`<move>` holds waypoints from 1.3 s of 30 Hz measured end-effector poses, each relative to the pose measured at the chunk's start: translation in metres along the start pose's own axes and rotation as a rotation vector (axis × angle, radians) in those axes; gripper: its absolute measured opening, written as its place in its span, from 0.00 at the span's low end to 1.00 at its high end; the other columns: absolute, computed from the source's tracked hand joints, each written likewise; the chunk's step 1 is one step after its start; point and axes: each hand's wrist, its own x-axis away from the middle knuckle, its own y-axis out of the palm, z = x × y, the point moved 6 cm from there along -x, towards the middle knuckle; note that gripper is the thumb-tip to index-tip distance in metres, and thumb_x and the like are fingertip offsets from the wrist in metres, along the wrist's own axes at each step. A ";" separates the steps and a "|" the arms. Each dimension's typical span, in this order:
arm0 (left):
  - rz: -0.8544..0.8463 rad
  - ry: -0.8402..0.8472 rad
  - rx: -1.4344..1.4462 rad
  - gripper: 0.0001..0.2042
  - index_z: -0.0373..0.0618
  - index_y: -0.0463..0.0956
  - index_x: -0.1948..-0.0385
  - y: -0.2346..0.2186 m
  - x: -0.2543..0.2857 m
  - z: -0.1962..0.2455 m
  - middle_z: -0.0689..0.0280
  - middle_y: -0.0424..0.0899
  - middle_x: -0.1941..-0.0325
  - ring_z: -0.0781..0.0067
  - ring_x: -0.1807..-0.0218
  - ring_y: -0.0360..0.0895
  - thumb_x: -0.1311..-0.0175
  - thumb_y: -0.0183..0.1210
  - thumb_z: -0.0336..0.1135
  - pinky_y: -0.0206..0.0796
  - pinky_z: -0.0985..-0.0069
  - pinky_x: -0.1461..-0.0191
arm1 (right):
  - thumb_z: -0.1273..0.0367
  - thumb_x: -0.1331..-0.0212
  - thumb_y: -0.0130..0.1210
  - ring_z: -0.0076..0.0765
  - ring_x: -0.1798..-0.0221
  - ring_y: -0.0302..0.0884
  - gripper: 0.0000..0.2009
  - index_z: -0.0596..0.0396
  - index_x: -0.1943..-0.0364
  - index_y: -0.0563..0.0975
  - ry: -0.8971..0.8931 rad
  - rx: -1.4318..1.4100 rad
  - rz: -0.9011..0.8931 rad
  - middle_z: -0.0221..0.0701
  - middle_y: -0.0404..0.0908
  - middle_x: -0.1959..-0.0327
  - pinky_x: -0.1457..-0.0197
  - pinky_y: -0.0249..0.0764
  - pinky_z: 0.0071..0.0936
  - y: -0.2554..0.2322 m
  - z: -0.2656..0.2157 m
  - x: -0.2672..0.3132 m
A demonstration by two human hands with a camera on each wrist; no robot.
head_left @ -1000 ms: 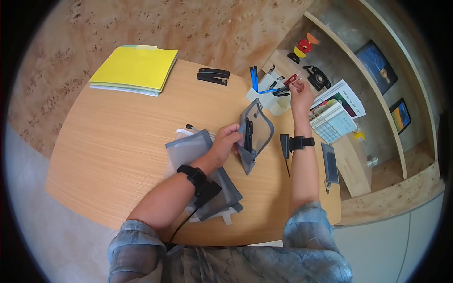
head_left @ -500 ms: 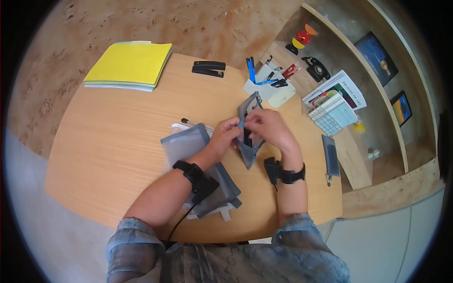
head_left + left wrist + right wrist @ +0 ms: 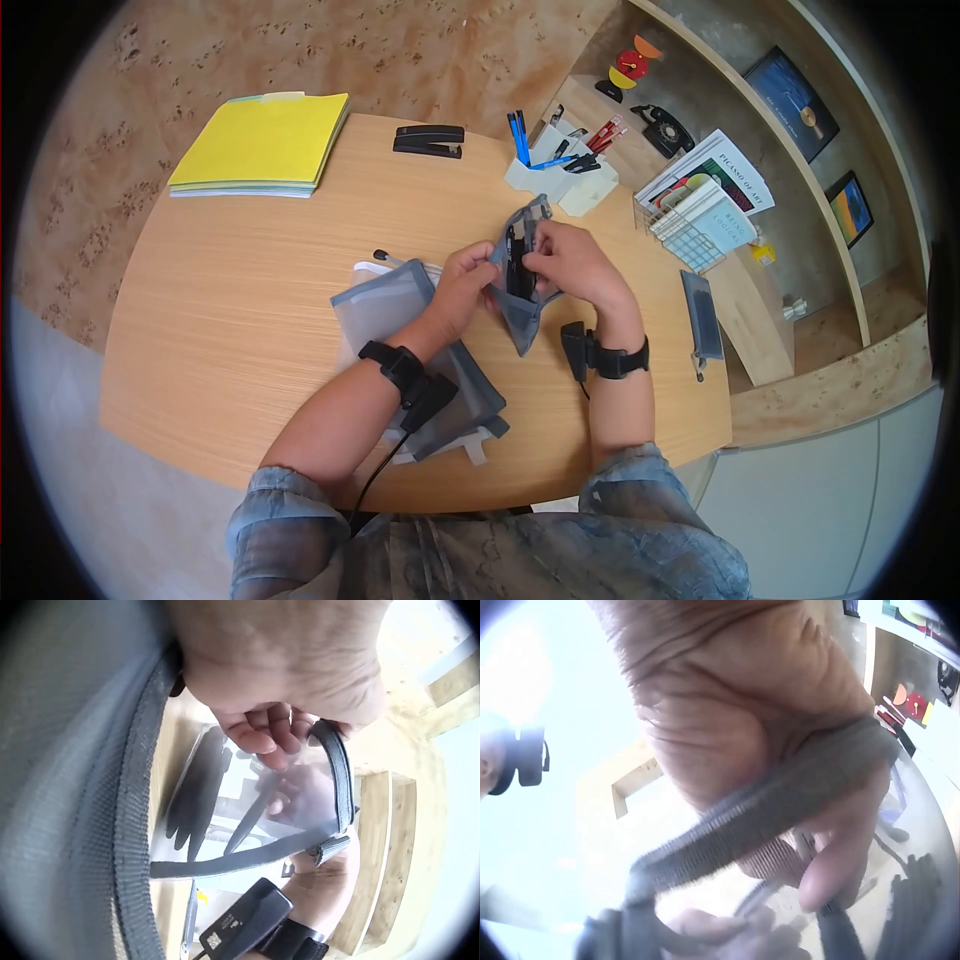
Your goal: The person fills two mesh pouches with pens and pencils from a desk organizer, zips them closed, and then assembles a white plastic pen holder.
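Pale wood grain runs across the bench [image 3: 230, 330], its far edge curving toward a speckled wall. Nearest on it, beneath the left forearm, lie flat mesh pouches [image 3: 370, 305], overlapping, probably stacked there to be within easy reach. Just beyond, the left hand [image 3: 463, 292] is clamped on the side of an open grey pouch [image 3: 521, 325], raised and tilted with dark pens [image 3: 517, 270] inside — a grip that seems meant to steady its mouth for the other hand. The right hand [image 3: 578, 262] reaches into that mouth, fingers bent close together; whether they pinch a pen, I cannot tell. Off to the right lies another pouch [image 3: 703, 315], flat by the edge. Farther out, a white holder [image 3: 592, 196] stands pens upright or leaning by colour, likely for quick picking, with a black stapler [image 3: 430, 140] and yellow-topped folders [image 3: 255, 140] to its left. Beyond the bench's right side — a wire basket [image 3: 690, 245] propping up books, then a black telephone [image 3: 664, 128]
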 end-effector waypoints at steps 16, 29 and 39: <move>0.037 0.024 0.050 0.04 0.47 0.70 0.76 -0.009 -0.005 -0.005 0.72 0.73 0.81 0.84 0.81 0.67 0.43 0.47 0.30 0.58 0.86 0.79 | 0.71 0.36 0.47 0.31 0.72 0.82 0.08 0.63 0.60 0.66 -0.347 0.038 0.930 0.38 0.79 0.73 0.70 0.76 0.25 -0.135 -0.009 -0.071; 0.030 0.025 0.034 0.04 0.46 0.70 0.76 -0.007 -0.004 -0.003 0.72 0.73 0.81 0.84 0.83 0.69 0.42 0.48 0.30 0.59 0.86 0.80 | 0.72 0.44 0.50 0.33 0.75 0.82 0.14 0.60 0.54 0.69 -0.092 0.086 0.574 0.40 0.81 0.76 0.67 0.76 0.30 -0.080 0.036 -0.095; 0.033 0.009 0.060 0.05 0.46 0.69 0.76 -0.005 -0.004 -0.003 0.71 0.73 0.82 0.83 0.83 0.69 0.41 0.47 0.30 0.59 0.86 0.80 | 0.74 0.46 0.52 0.33 0.70 0.84 0.16 0.62 0.51 0.71 -0.190 0.182 0.588 0.40 0.81 0.63 0.70 0.77 0.24 -0.068 0.036 -0.108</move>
